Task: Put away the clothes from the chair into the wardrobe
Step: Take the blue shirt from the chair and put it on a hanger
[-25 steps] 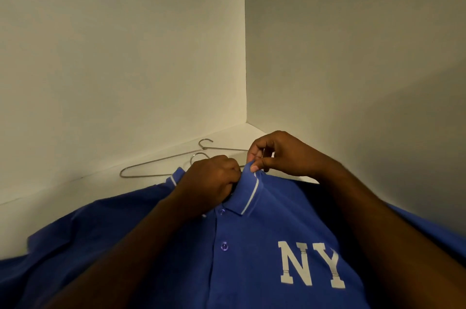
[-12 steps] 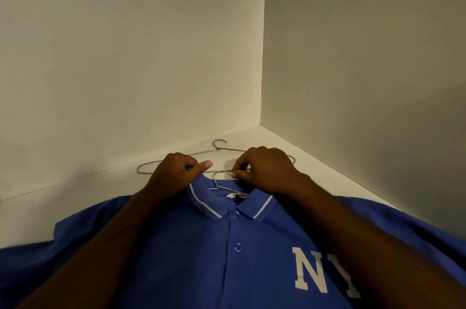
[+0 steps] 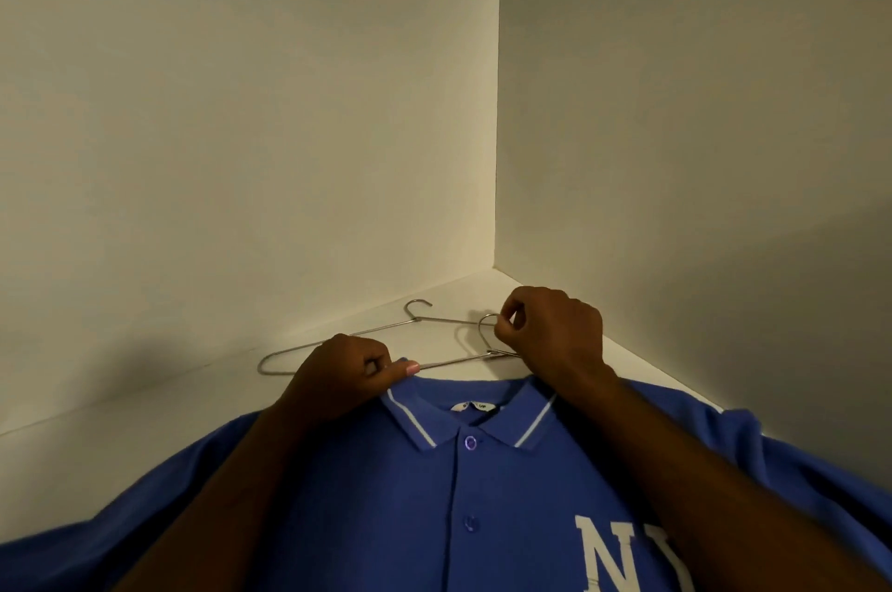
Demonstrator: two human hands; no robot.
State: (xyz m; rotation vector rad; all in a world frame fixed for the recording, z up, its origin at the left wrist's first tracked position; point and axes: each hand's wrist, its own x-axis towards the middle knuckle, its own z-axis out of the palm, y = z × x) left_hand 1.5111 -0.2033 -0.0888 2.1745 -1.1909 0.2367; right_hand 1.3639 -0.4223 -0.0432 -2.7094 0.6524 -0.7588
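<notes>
A blue polo shirt point(image 3: 463, 509) with white collar stripes and white letters lies flat on the white wardrobe shelf point(image 3: 145, 403), collar toward the back corner. My left hand point(image 3: 345, 379) pinches the left collar tip. My right hand point(image 3: 550, 330) pinches the hook of a wire hanger point(image 3: 463, 362) that lies just behind the collar, its arm running from under my right hand to my left thumb. The hanger's right part is hidden behind my right hand.
A second wire hanger point(image 3: 338, 335) lies on the shelf behind the first, hook pointing to the back wall. The wardrobe's back wall point(image 3: 241, 132) and right side wall point(image 3: 700, 157) meet in a corner close behind my hands.
The wire hanger has come out of the collar and now lies behind it. My right hand has moved back to grip its hook. The collar lies flatter and the view has shifted.
</notes>
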